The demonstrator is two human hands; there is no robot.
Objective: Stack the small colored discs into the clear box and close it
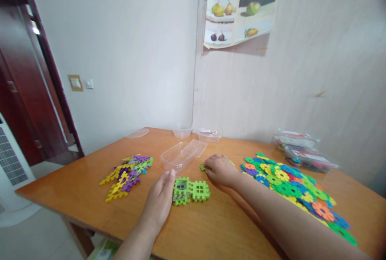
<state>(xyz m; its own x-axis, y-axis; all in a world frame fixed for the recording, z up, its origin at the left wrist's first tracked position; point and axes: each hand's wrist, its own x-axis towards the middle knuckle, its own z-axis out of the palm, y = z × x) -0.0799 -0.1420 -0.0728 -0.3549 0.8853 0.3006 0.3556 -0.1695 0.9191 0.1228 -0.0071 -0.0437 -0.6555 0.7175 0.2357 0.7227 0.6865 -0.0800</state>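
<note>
My left hand [161, 195] closes around the left side of a green building-block structure [181, 191] made of square notched pieces, with grey showing in its opening. A flat green window-shaped piece [200, 191] juts from its right side. Further up the table, my right hand [219, 168] is closed, fingers bent down over a small green notched piece [202, 166]; the hand covers most of it. Another bit of green and yellow shows just beyond that hand.
Left lies a pile of yellow, purple and green notched pieces [129, 175]. Colourful flower-shaped discs [286, 189] spread at right, near my right forearm. Ahead are a clear plastic box [169, 156], a round tub [182, 132] and a lid [138, 133]. Packed clear boxes [310, 158] stand back right.
</note>
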